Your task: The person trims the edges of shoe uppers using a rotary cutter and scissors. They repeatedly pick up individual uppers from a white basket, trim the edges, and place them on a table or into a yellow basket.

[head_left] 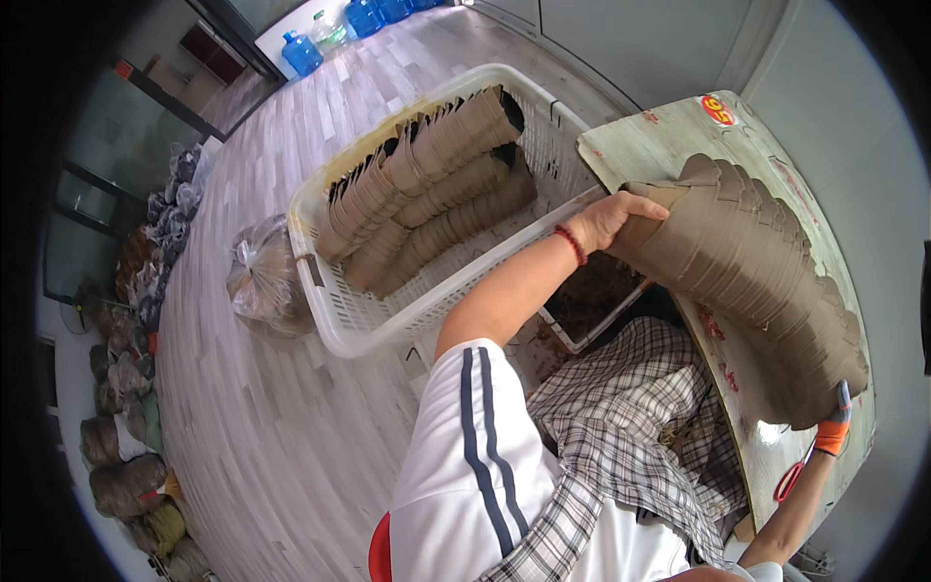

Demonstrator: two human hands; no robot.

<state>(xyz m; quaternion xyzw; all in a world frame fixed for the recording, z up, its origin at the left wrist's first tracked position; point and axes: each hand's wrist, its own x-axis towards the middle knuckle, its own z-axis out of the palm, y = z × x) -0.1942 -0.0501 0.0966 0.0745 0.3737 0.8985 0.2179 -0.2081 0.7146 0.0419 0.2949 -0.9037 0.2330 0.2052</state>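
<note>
A long, curved stack of nested brown shoe uppers [747, 281] lies across the work table [635, 145] at my right. My left hand [613, 221], a red bead bracelet on its wrist, grips the stack's near-left end, thumb on top and the other fingers hidden beneath. At the opposite end my right hand [836, 425], in an orange and blue glove, is closed round the last pieces; part of it is out of sight behind them. Close to that hand, red-handled scissors [787, 481] rest on the table.
A white plastic basket [335, 339] holds several rows of similar brown uppers [427, 170]. Below the table edge sits a smaller bin [582, 339] with dark scraps. A clear plastic bag [267, 281] stands left of the basket. Bagged bundles [131, 456] line the left wall; blue water jugs [303, 53] stand behind.
</note>
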